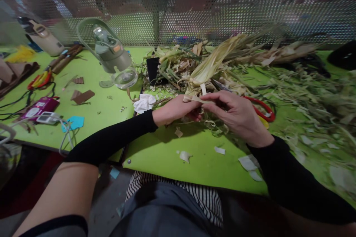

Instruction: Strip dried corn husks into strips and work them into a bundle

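One bottle (112,59) stands well left of the fingers, probably to be out of the elbows' way; a phone (152,68) lies nearer, beyond the tissue (144,103) just left of them. The left hand (178,110) holds a pale husk strip (198,99) at its thumb side, seemingly to steady it. The right hand (236,113) has thumb and index finger narrowed on the strip's other end, perhaps to keep it taut. Beyond the fingertips lies a husk bundle (213,63); right of them, partly behind the right hand, rest scissors (273,113), apparently within reach, then loose shreds (319,96).
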A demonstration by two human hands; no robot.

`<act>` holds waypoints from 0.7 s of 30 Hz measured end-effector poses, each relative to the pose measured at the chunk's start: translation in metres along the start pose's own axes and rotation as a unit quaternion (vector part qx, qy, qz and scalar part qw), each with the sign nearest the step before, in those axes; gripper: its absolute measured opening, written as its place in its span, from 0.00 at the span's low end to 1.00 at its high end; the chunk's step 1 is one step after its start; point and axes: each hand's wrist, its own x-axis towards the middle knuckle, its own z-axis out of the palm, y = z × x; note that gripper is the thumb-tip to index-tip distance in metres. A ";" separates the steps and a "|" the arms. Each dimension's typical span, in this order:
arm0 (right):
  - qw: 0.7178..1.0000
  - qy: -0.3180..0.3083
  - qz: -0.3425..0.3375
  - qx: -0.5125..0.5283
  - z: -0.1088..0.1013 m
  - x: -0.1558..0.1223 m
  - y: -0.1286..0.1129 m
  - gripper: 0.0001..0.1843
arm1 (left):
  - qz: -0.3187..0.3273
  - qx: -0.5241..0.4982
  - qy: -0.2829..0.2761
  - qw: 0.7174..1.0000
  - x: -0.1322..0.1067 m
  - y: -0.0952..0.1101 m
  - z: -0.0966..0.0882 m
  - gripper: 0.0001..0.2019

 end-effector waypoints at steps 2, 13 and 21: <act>0.999 0.004 0.035 0.029 0.000 0.000 0.000 0.14 | 0.027 0.045 -0.002 0.999 -0.001 -0.001 -0.001 0.12; 0.985 -0.015 0.140 0.097 0.003 -0.001 0.001 0.17 | 0.160 0.300 0.003 0.940 0.003 -0.012 -0.008 0.15; 0.995 -0.010 0.090 0.049 0.000 0.000 -0.006 0.11 | 0.106 0.203 -0.017 0.973 0.001 -0.007 -0.008 0.14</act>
